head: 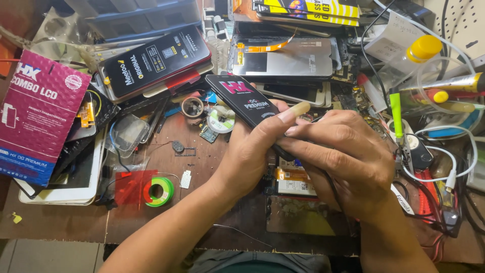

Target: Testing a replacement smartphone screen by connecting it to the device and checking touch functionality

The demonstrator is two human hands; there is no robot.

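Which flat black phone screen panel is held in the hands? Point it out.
The black screen panel with the pink-and-white sticker, gripped by both hands; the others lie on the bench.

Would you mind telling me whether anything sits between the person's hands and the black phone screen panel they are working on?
Nothing visible does. The left hand already grips the black screen panel from below, and the right hand meets it at the lower edge.

Single head-worn view: looks steeply down, close range, onto cluttered surface (237, 212); forearms enter frame from 6 o'clock.
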